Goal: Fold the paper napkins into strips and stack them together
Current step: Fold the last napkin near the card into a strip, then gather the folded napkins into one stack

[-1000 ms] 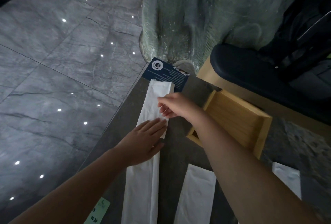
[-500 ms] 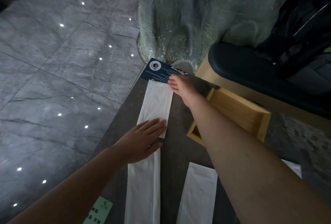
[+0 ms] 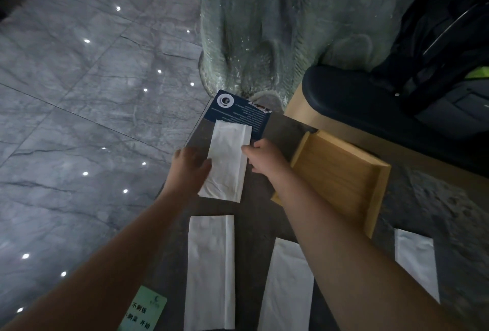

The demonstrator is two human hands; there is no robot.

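A white folded napkin strip point(image 3: 227, 161) lies lengthwise at the far end of the dark table point(image 3: 260, 214), its far end resting on a blue card point(image 3: 238, 112). My left hand point(image 3: 189, 168) grips its left long edge, thumb on the paper. My right hand point(image 3: 263, 161) pinches its right long edge. Closer to me lie three more folded strips: one point(image 3: 210, 269) just behind the held one, a second point(image 3: 287, 285) partly under my right forearm, and a third point(image 3: 415, 262) at the right.
An empty wooden tray point(image 3: 341, 179) sits just right of my right hand. A green card point(image 3: 145, 309) lies at the table's near left edge. A large green stone sculpture point(image 3: 277, 26) and a dark seat point(image 3: 370, 108) stand beyond the table. Grey tiled floor drops away on the left.
My right hand came back from the strip's far end to its right edge. My left hand shifted from pressing flat to gripping the left edge. A gap now separates far and near strips.
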